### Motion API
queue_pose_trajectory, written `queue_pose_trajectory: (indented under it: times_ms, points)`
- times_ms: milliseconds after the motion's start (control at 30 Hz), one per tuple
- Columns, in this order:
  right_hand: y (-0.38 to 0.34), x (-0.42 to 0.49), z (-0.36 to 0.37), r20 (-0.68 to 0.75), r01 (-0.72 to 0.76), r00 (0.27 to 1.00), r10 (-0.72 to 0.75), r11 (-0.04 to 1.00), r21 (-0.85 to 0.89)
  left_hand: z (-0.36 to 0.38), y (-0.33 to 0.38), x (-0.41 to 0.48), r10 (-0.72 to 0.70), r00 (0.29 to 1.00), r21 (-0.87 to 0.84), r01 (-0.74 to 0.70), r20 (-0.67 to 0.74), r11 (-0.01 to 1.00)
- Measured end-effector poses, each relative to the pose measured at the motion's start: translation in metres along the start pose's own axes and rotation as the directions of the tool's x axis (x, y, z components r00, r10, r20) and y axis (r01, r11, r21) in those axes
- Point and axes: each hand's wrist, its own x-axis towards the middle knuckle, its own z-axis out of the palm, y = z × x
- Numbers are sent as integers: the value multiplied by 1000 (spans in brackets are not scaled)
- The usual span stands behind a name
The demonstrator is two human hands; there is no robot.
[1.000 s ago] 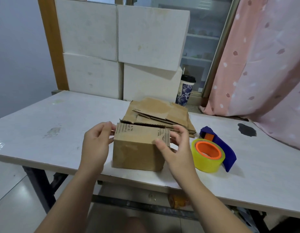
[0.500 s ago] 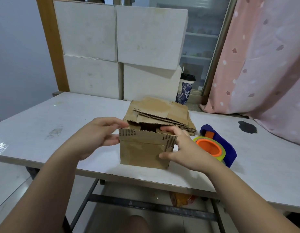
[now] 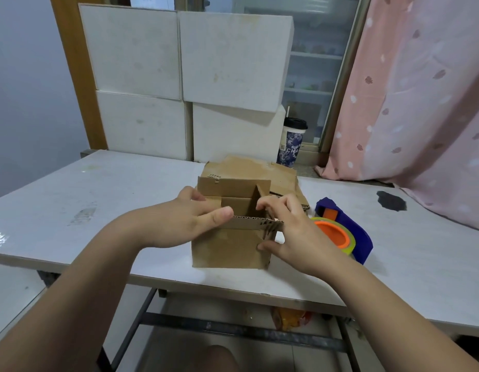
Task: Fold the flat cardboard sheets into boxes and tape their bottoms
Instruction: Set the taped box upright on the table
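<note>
A small brown cardboard box (image 3: 230,249) stands on the white table (image 3: 125,189) near its front edge, its top flaps standing up and the inside showing. My left hand (image 3: 187,221) grips the box's left top corner, thumb on the near flap and fingers over the left flap. My right hand (image 3: 289,226) holds the right top corner, fingers curled over the right flap and thumb against the front right edge. A stack of flat cardboard sheets (image 3: 281,175) lies just behind the box. A yellow tape roll in a blue dispenser (image 3: 345,232) sits to the right of my right hand.
White foam blocks (image 3: 184,76) are stacked at the table's back edge. A lidded drink cup (image 3: 293,142) stands behind the table. A pink curtain (image 3: 421,103) hangs at the right. A dark stain (image 3: 391,201) marks the table's right side.
The box has been opened up from a closed block; its flaps now stand upright. Both hands rose from the box's sides to its top corners.
</note>
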Motion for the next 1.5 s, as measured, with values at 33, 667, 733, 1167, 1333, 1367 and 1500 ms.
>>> queue_pose_trajectory:
  times_ms: [33,667,733,1167,1333,1367,1500]
  points:
    - [1,-1,1,-18,-14,1000,14,1000,15,1,-3,0,27,999,-29,-28,-25,999]
    - [-16,16,73,15,-343,923,385,803,488,61,-74,-2,-252,829,-557,-84,-499,826]
    - [-25,30,82,30,-326,931,364,792,517,53,-82,0,-330,763,-513,-2,-556,858]
    - [-74,143,158,-114,-279,936,334,898,340,-18,-171,47,-503,608,-652,-32,-614,757]
    - [-82,153,173,-141,-246,942,304,914,323,-18,-189,55,-541,517,-656,-53,-663,753]
    - [-81,153,173,-144,-233,946,291,916,326,-16,-189,56,-550,482,-642,-33,-682,766]
    - [-79,150,172,-105,-190,964,245,906,378,-15,-185,55,-561,363,-604,-7,-744,797]
